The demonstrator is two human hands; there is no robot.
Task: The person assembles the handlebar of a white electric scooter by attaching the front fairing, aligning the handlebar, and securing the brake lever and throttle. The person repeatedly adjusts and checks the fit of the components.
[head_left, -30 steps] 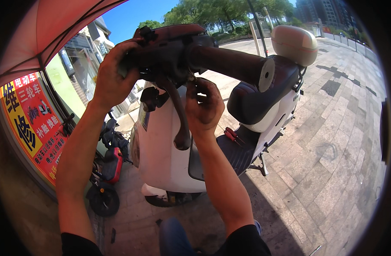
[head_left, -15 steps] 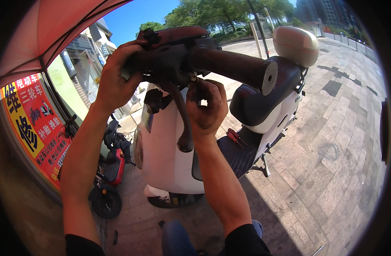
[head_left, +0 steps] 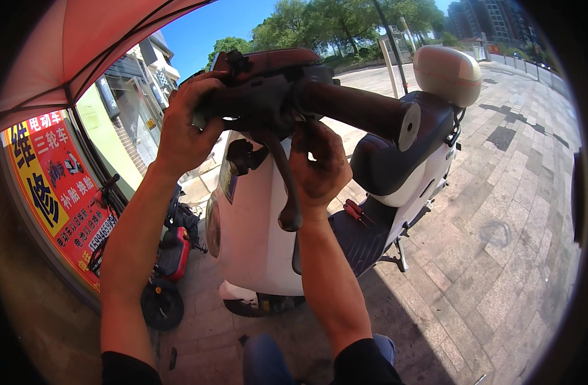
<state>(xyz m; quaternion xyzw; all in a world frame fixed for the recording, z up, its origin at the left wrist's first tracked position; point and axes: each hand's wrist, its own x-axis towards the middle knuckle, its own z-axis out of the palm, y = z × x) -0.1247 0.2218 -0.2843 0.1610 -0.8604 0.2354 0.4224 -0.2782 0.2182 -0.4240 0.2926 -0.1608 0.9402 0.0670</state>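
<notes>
Before me stands a white electric scooter (head_left: pixel 259 224) with a dark handlebar grip (head_left: pixel 355 110) pointing toward the right. My left hand (head_left: pixel 190 125) is wrapped around the dark control housing (head_left: pixel 259 96) at the inner end of the grip, fingers over the top and thumb below. Under the housing, beside the curved black brake lever (head_left: pixel 286 186), my right hand (head_left: pixel 319 167) is raised with its fingertips pinched together. Whatever lies between those fingertips is hidden in shadow beneath the handlebar.
Red-handled tools (head_left: pixel 354 210) lie on the scooter's black footboard (head_left: pixel 364 240). Behind are its seat (head_left: pixel 393 157) and a pale top box (head_left: pixel 447 76). At left, a red and black small scooter (head_left: pixel 172 253) stands by a red and yellow signboard (head_left: pixel 56 186), under a red canopy (head_left: pixel 43 51).
The whole scene has shifted slightly right and down in the picture. Both hands keep their places on the handlebar; a small shiny bit earlier at my right fingertips no longer shows.
</notes>
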